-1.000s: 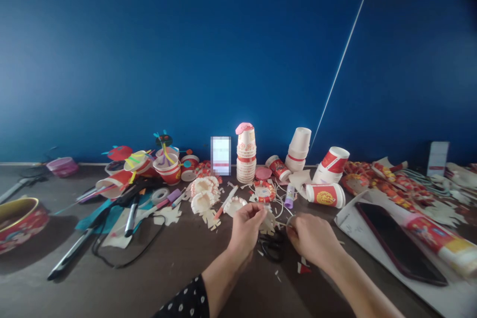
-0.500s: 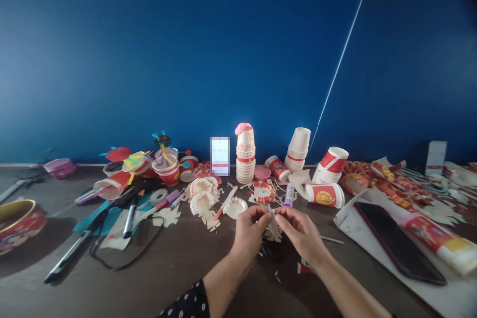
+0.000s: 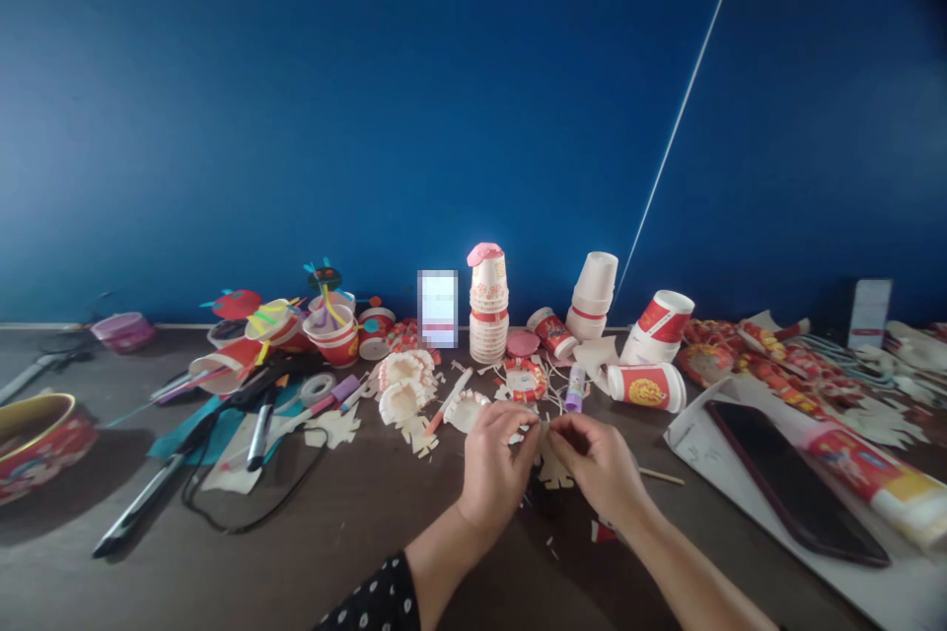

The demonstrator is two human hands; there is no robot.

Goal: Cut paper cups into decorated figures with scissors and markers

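My left hand and my right hand meet low in the middle of the head view, thumbs and fingertips pinched close together. Between them is a pale cut paper piece with a notched edge, its top hidden by my fingers. Both pinches appear to be on this paper; the exact grip is too small to make out. Just beyond my hands lie a red cut-cup piece, a purple glue stick and a white fringed cup ring. A thin wooden stick lies beside my right hand.
Stacked paper cups stand at the back, with a tipped cup to the right. A dark phone rests on white sheets at right. Leftward are a corded black-and-silver tool, a tape roll and decorated cups.
The notched paper between my hands has turned and shifted slightly right and down. My fingertips have moved a little; both hands stay together in the same place.
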